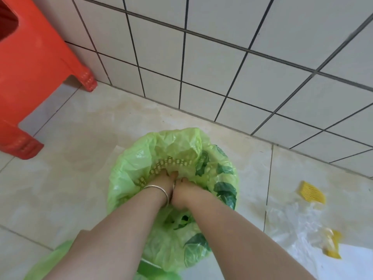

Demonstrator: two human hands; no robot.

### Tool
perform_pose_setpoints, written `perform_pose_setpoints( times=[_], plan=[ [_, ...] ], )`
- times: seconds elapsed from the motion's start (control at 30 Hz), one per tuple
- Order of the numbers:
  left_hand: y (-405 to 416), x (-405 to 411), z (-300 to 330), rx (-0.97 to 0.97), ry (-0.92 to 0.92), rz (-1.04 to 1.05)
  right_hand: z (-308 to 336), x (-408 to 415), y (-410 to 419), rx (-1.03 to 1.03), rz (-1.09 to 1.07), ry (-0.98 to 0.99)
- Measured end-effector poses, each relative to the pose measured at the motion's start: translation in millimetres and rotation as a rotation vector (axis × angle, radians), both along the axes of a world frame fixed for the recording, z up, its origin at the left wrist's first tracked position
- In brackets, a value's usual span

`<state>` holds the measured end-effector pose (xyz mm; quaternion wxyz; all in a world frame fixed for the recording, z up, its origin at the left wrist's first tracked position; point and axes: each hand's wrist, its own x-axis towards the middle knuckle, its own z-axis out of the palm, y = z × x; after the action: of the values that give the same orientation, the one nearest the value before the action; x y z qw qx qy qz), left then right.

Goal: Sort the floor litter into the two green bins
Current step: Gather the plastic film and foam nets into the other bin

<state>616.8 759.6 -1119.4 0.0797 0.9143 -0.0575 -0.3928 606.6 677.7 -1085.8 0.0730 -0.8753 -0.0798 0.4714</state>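
Both your hands are down inside the green bin (pixel 173 164), which stands on the tiled floor (pixel 70 158) close to the white tiled wall (pixel 242 57); a thin green liner bag (pixel 181 142) with dark leaf prints covers its rim, and the yellowish lattice wall of the bin shows through at the far side. Your left hand (pixel 161 179) and your right hand (pixel 186 187) are pressed together, side by side, with the fingers pointed down into the bag; the fingers are partly hidden by the plastic, so I cannot tell how far either grip is closed or what it has hold of. A metal bangle (pixel 159 189) sits on your left wrist.

At the bottom left edge you can see a part of a second green bin (pixel 50 263); it is cut by the frame. To your right, some litter lies on the floor, well apart from the bin: a yellow ribbed piece (pixel 311 191), a clear plastic sheet (pixel 292 223), and a yellow wrapper (pixel 333 246) lying on that sheet. A red plastic stool (pixel 30 67) stands at the left, near the wall.
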Motion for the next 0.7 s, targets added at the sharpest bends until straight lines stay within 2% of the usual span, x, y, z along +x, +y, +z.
perform_pose_setpoints(
  times=[0.17, 0.27, 0.53, 0.7],
  plan=[
    [-2.8, 1.1, 11.9, 0.126, -0.027, -0.085, 9.7, 7.7, -3.9, -0.011, 0.088, -0.001],
    [-2.7, -0.3, 34.5, 0.161, -0.115, -0.17, 26.1, 1.8, -6.6, -0.024, 0.123, -0.113],
    [-8.0, -24.0, 125.5, 0.152, -0.303, -0.164, 95.5, -22.6, -43.0, 0.083, -0.044, -0.43],
    [-55.6, -55.6, 171.8, 0.032, -0.452, -0.173, 139.4, -60.6, -89.5, 0.23, -0.184, -0.602]
  ],
)
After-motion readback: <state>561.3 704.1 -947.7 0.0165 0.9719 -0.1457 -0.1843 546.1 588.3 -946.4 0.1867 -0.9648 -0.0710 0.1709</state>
